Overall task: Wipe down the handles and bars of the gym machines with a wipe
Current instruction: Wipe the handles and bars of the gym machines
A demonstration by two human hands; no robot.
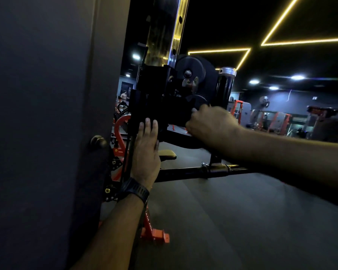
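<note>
Here, the left hand (146, 151) lies flat with straight, released fingers, pressing the lower face of the machine's black carriage (156, 98). The right hand (209, 123) is curled at the carriage's edge, just right of the left hand. Whether it clasps the carriage or a wipe is lost in the dark. The horizontal bar (213, 169) runs below the right hand, untouched by either; weight plates (191, 71) sit above it.
</note>
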